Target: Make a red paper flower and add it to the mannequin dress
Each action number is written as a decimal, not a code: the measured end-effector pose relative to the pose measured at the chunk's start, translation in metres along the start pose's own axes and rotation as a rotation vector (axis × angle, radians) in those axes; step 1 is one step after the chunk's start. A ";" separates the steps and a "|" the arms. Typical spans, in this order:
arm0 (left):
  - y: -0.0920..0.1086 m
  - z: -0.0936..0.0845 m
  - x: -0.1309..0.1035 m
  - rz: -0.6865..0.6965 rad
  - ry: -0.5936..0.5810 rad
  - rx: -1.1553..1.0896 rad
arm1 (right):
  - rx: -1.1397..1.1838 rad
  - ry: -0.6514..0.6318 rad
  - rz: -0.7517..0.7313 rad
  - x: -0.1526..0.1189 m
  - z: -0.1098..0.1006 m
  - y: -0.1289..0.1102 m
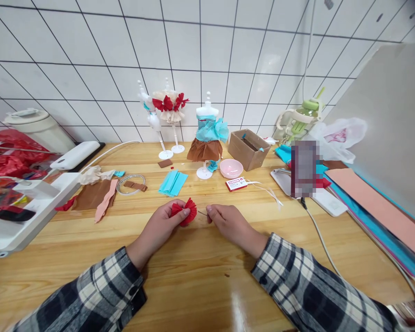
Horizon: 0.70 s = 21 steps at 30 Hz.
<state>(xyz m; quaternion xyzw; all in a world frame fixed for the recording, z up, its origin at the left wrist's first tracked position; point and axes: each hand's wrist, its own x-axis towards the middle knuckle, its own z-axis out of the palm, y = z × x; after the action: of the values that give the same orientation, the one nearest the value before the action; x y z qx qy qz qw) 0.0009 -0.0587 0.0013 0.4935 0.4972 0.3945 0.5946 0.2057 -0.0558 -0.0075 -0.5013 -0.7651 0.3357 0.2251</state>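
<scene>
Pinching a red ruffle, the left hand held its already gathered pleats, while the right hand gripped a thin wire, its exposed length untrimmed.

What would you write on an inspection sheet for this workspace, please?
Surface: wooden table, small dark scrap near the front.
Work things: ruffled red piece, thin strand.
Clutter: blue sheets, brown piece, cardboard box, pink bowl.
Hands: left hand holds the red piece; right hand pinches the strand.
Cables: white cable at right; power strip at left.
Surroundings: tiled wall; other people, nothing seen.
</scene>
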 end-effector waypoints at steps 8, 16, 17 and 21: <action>0.001 0.001 0.000 -0.015 0.001 0.084 | -0.051 -0.033 -0.009 -0.001 -0.001 -0.001; -0.001 0.000 0.000 -0.005 -0.047 0.092 | -0.079 -0.056 -0.006 0.000 -0.002 -0.002; -0.001 0.000 0.001 -0.004 -0.052 0.094 | -0.076 -0.056 -0.006 0.000 -0.002 -0.002; -0.002 -0.001 0.001 0.008 -0.053 0.110 | -0.066 -0.062 0.006 0.000 -0.002 -0.002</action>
<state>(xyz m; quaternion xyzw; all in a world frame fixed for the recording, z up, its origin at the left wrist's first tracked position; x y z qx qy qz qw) 0.0002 -0.0577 -0.0011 0.5376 0.5003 0.3560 0.5779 0.2053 -0.0554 -0.0046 -0.5000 -0.7808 0.3265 0.1836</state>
